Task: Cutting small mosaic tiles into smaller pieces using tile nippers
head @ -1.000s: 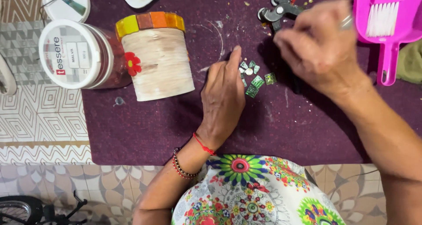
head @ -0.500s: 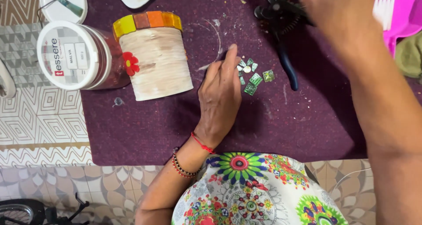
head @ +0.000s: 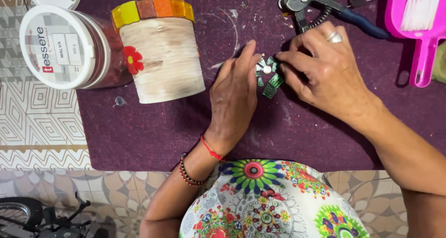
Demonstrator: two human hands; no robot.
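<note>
green mosaic pieces (head: 268, 76) lie in a small cluster on the purple mat (head: 153, 131) that covers the worktop, between the two hands and touching both sets of fingertips. the left hand (head: 234, 96) rests flat, fingers stretched toward the cluster, its grip open and holding nothing; it acts as a stop on that side. the right hand (head: 323, 68) curls over the pieces from the other side, fingertips pressing on them, but whether its grip pinches one piece or only pushes cannot be told, as the fingers hide the contact.

to do this well, i judge the fingertips should work lightly and low, sliding the chips on the mat rather than lifting them, since they are small and scatter easily. keeping the left hand planted gives the right one something to gather against.

the tile nippers (head: 325, 8) lie just beyond the right hand, the mosaic-rimmed pot (head: 160, 52) and white-lidded jar (head: 58, 45) well to the left, a pink dustpan (head: 420, 29) to the far right.
</note>
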